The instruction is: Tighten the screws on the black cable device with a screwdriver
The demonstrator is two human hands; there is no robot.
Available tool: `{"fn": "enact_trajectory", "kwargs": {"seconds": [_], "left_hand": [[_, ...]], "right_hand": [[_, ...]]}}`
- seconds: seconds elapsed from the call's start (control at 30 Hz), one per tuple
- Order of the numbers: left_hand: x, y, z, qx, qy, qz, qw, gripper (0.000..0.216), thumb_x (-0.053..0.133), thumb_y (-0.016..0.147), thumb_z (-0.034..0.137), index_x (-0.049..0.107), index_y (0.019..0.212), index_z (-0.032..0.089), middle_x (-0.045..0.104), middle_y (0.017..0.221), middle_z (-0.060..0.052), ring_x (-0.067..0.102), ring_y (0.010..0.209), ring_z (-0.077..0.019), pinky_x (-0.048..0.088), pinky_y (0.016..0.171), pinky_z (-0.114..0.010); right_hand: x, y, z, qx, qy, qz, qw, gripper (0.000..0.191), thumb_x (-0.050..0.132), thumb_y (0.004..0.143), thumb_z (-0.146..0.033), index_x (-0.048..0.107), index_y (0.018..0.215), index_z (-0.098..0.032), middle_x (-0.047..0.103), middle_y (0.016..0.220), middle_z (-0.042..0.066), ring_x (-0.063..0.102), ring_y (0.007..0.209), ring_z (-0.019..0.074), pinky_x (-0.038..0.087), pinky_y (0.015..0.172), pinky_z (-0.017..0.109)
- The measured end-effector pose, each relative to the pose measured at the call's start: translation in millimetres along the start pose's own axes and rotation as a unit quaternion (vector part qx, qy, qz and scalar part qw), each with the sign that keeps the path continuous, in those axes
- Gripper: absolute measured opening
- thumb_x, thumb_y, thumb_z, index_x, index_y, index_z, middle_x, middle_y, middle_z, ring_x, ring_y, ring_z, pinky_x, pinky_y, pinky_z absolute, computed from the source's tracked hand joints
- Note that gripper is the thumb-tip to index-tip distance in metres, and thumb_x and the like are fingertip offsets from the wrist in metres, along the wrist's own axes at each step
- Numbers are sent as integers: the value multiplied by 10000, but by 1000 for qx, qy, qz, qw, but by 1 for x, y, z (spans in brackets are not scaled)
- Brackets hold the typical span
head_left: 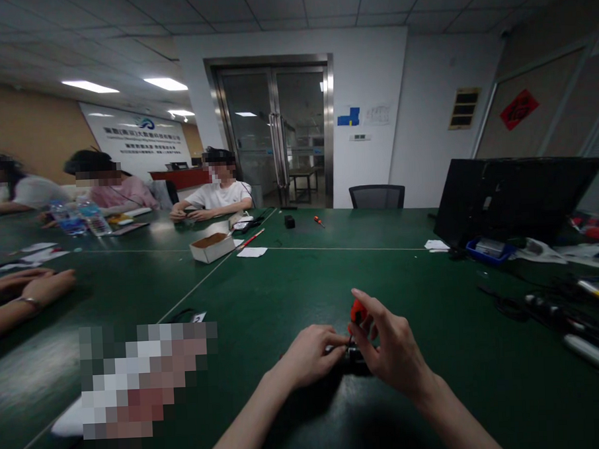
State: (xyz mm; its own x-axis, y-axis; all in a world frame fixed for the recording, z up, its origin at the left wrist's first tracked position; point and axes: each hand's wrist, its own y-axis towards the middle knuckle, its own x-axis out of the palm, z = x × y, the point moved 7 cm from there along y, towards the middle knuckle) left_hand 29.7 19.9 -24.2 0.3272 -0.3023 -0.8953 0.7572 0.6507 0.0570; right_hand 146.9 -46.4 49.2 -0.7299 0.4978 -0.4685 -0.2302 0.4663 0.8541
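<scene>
Left hand [312,352]: fingers grasping black part [355,358] | right hand [393,345]: fingers grasping screwdriver [357,310] (orange handle up, shaft down toward part) | black part: on table [263,295], between hands

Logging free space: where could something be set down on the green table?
Bare table shows between the left hand and open box, and between the right hand and blue tray. It's crowded around the tray, monitor and cables.

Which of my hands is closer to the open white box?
Left. Your left hand is right of the white box, toward you; your right hand is farther right.
</scene>
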Motion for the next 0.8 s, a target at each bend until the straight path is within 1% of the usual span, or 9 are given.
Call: {"fn": "enact_trajectory", "kwargs": {"seconds": [0.1, 0.17, 0.27, 0.4, 0.5, 0.6, 0.8], "left_hand": [[1, 0, -2, 2, -10, 1, 1000, 324, 463, 1010, 325, 777, 1022, 245, 740, 1010, -51, 660, 919, -218, 475, 850, -271], [2, 0, -2, 3, -14, 2, 1000, 324, 466, 1008, 323, 780, 1013, 245, 739, 1027, -51, 661, 931, -217, 473, 870, -273], [1, 0, -2, 0, -14, 3, 1000, 316, 472, 1000, 296, 782, 986, 238, 737, 1021, -51, 662, 925, -216, 474, 860, -271], [0, 0, 0, -2, -1, 1, 1000, 309, 476, 991, 261, 782, 1030, 247, 734, 972, -46, 659, 890, -209, 473, 828, -266], [0, 1, 0, 1, 7, 0, 1000, 307, 485, 986, 253, 783, 1060, 250, 729, 945, -45, 658, 868, -208, 466, 809, -268], [2, 1, -1, 1, 11, 0, 1000, 305, 488, 988, 258, 783, 1067, 252, 731, 955, -45, 660, 870, -210, 462, 799, -267], [3, 1, -2, 1, -2, 3, 1000, 308, 481, 987, 263, 786, 1021, 247, 746, 1020, -46, 665, 919, -212, 471, 852, -259]], "right_hand": [[-2, -1, -2, -27, -29, 16, 999, 447, 470, 1029, -214, 350, 1460, -229, 632, 867, 7, 595, 581, 121, 498, 507, 215], [-2, 0, -3, -37, -43, 15, 998, 424, 480, 1034, -228, 364, 1442, -233, 630, 872, 11, 591, 580, 121, 490, 498, 211], [-2, 1, -3, -28, -38, 5, 999, 436, 476, 1034, -236, 370, 1457, -225, 649, 932, 41, 611, 609, 129, 510, 516, 222], [-1, 3, -4, -9, -8, -2, 1000, 508, 442, 1020, -177, 338, 1516, -212, 674, 1025, 84, 646, 671, 141, 545, 560, 237], [0, 2, -4, -11, -2, -1, 1000, 521, 437, 1013, -150, 333, 1520, -208, 671, 986, 72, 642, 660, 141, 542, 554, 236], [0, 1, -1, -14, -6, 11, 1000, 482, 459, 1018, -174, 348, 1485, -213, 642, 926, 41, 617, 615, 132, 522, 523, 226], [-2, 0, 1, -14, -20, 27, 999, 382, 483, 1037, -230, 403, 1410, -224, 620, 892, 21, 586, 582, 116, 498, 502, 206]]}}
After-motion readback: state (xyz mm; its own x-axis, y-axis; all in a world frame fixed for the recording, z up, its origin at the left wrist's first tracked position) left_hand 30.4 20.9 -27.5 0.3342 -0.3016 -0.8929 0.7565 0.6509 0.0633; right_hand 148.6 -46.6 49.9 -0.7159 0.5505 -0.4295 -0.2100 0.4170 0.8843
